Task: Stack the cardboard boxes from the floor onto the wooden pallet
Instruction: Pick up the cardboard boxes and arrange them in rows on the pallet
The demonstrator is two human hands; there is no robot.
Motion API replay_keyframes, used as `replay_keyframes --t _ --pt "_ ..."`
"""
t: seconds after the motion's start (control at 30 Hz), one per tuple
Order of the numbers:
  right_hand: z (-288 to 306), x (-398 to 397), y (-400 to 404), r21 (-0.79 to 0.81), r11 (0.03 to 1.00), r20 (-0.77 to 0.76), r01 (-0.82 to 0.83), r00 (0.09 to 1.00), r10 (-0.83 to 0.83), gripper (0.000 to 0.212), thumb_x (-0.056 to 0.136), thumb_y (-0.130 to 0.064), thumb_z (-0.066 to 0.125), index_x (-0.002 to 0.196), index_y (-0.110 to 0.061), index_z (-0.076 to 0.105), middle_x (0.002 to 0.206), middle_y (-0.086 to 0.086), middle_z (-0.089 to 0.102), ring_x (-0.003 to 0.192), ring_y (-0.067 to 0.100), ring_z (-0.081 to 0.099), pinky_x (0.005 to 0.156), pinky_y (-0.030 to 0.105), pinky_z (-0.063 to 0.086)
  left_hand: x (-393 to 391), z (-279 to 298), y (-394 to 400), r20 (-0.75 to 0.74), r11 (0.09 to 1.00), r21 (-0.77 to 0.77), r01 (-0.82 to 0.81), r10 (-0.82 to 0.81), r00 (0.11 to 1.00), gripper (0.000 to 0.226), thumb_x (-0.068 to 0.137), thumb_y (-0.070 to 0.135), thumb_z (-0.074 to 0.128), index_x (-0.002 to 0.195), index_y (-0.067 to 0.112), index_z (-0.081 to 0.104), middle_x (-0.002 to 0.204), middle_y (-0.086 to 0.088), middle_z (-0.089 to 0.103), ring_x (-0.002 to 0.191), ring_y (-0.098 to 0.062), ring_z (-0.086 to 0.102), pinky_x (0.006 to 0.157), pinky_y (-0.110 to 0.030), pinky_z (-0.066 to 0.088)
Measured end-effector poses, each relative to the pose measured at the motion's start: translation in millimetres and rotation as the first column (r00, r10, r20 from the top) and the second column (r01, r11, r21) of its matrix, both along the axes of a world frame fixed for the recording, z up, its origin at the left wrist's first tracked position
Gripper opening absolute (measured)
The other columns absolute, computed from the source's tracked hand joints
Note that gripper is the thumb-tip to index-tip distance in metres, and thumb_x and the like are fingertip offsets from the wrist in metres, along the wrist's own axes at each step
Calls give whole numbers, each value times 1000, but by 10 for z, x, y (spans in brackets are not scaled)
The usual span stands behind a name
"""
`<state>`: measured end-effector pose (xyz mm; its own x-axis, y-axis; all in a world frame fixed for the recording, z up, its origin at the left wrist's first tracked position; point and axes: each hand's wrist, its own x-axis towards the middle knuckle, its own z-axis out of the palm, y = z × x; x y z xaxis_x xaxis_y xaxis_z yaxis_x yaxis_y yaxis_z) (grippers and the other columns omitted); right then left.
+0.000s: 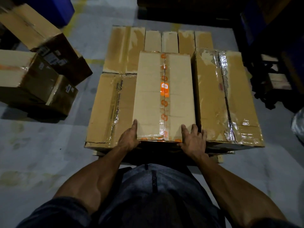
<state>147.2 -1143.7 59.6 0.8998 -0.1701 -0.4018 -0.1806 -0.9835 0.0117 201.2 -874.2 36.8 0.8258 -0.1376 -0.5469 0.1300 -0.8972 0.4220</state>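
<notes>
On the wooden pallet (pixel 219 159), both hands steady the orange-taped box (pixel 164 96) at its near end.

The left hand (pixel 130 139) cups the near-left corner with its thumb flat along the side, other fingers hidden; the right hand (pixel 193 139) lies on the near-right corner, fingers spread and relaxed. The box sits raised between the left box (pixel 105 109) and the clear-taped box (pixel 227 99); pushed unevenly, it could skew, jam against a neighbour, or pinch the right fingers. More boxes (pixel 37 68) wait on the grey, stained concrete floor (pixel 41 145) to the left; the dim room shows blue bins (pixel 54 9) and dark racking behind.
</notes>
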Motion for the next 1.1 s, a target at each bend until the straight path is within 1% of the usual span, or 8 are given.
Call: replay_keyframes --t 0.13,0.23,0.33,0.43,0.67,0.77,0.9,1.1 --pt "-19 -19 42 -7 1000 -23 -3 1000 3 90 90 -53 63 158 -27 11 161 24 14 139 42 37 120 56 6 -66 19 -2 -19 1000 -10 -10 10 1000 104 89 23 70 160 19 -5 137 -20 54 120 -36 57 99 -45 48" --pt "50 -78 96 -3 1000 -70 -24 997 23 83 95 -47 56 159 -21 10 163 24 12 146 43 24 121 56 6 -131 125 -50 -54 996 76 54 -50 997 94 94 29 61 159 14 -5 152 -20 35 132 -38 47 108 -48 43" --pt "161 -225 161 83 995 -105 -51 993 60 76 95 -45 54 157 -20 18 162 19 18 147 40 23 120 53 15 -257 276 -78 -76 979 151 134 -123 989 79 96 35 56 157 10 13 160 -20 17 140 -38 37 112 -44 39" --pt "328 -440 209 124 992 -115 -34 992 49 71 95 -44 53 155 -21 22 159 15 26 145 36 26 120 51 20 -382 439 -37 -68 963 157 218 -210 975 63 96 37 55 149 9 33 160 -19 20 141 -35 35 113 -44 38" --pt "685 -864 182 141 983 -19 118 993 -116 70 99 -41 49 159 -19 19 166 13 17 152 33 15 123 49 13 -538 767 -144 17 950 81 302 -304 953 66 99 36 51 154 7 28 163 -19 22 147 -34 28 119 -43 31" --pt "769 -998 71 185 952 2 243 969 -247 68 100 -40 49 159 -19 21 165 14 19 151 33 19 121 47 17 -591 890 -363 41 965 -59 255 -253 967 63 100 33 53 153 5 32 158 -18 35 144 -32 35 115 -34 31" --pt "886 -983 -256 249 874 39 416 898 -439 65 100 -39 52 155 -14 30 162 15 27 148 34 26 119 47 25 -563 1005 -777 -21 970 -235 63 -70 997 59 99 31 59 150 8 41 152 -14 47 137 -30 46 104 -28 37" --pt "854 -704 -1024 235 866 153 442 863 -482 61 96 -35 53 149 -9 37 148 16 44 134 35 42 108 47 38 -389 880 -1559 -194 924 -355 -145 79 978 67 102 39 53 155 7 30 162 -11 31 147 -29 33 117 -33 29"
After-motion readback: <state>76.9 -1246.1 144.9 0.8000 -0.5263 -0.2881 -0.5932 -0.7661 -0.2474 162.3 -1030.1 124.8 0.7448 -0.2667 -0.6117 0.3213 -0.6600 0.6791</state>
